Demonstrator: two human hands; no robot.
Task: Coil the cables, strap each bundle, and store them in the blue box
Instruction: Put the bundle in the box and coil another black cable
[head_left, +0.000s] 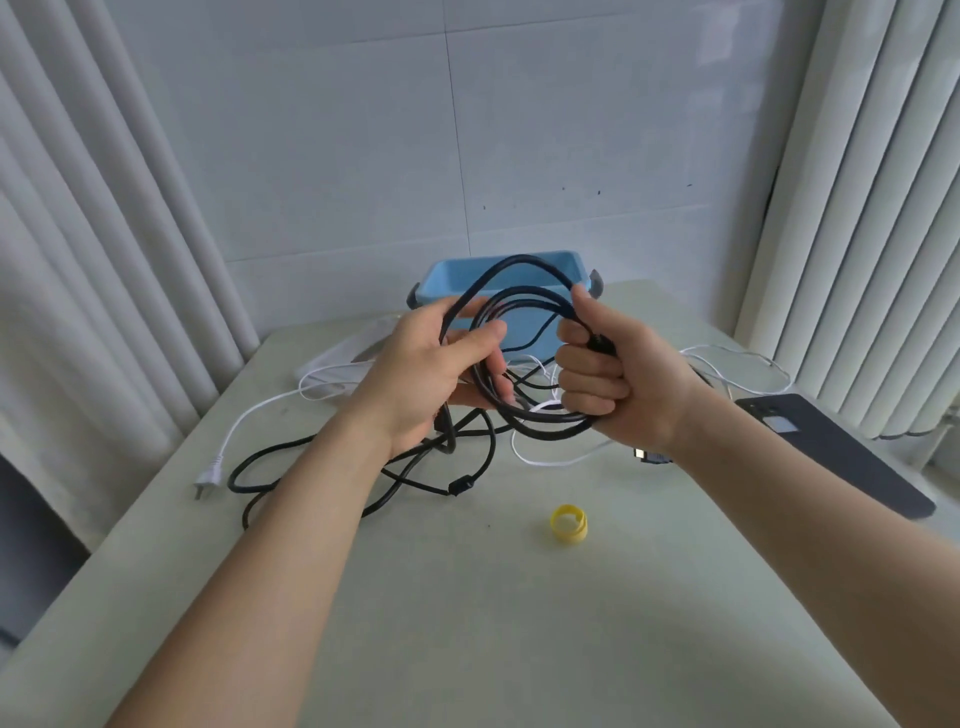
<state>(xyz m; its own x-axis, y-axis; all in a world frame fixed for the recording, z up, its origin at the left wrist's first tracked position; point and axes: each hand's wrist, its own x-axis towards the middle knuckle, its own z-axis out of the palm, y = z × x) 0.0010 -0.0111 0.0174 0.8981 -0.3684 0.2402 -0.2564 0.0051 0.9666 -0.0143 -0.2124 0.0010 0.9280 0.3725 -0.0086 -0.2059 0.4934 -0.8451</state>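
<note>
A black cable (519, 301) forms several loops in the air above the table. My right hand (608, 374) grips the loops in a fist on their right side. My left hand (431, 369) holds the loops' left side, fingers curled round a strand. The cable's loose tail (332, 462) trails down onto the table at the left. Behind the hands stands the blue box (452, 280), partly hidden. A white cable (550, 457) lies tangled under the loops. A yellow strap roll (570, 524) sits on the table in front.
A white plug (208, 480) lies near the table's left edge, with a white power strip (337, 358) behind it. A dark flat device (841, 452) rests at the right edge. Curtains hang on both sides; a wall stands behind the box.
</note>
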